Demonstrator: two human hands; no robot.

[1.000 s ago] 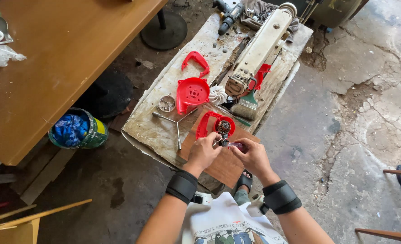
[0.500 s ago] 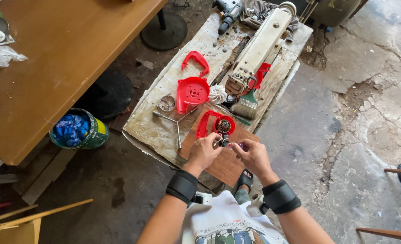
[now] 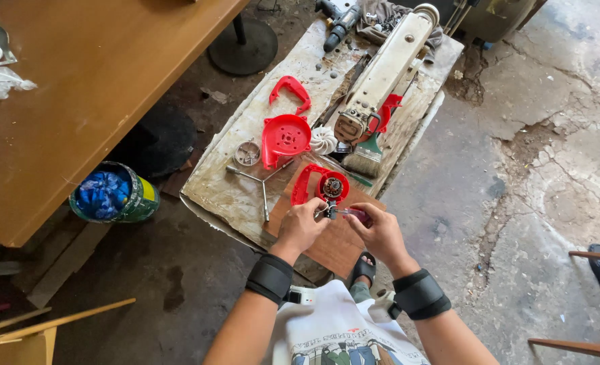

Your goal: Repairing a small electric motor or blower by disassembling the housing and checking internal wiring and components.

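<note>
Cracked concrete floor surrounds a low worn workbench. Left hand pinches a small metal part just below a red housing. Right hand grips a red-handled tool touching that part.

Your two forearms rise from the bottom edge of the frame and converge toward the centre, bare from the elbow up, each with a black wrist band just below the hand. Your left hand sits slightly left of centre, back toward the camera, fingers curled inward and pinched at the tips. Your right hand lies just right of it, knuckles up, fingers bent and closed in a grip, thumb pointing toward the left hand. The fingertips of both hands nearly meet at mid-frame, wrists angled inward
</note>
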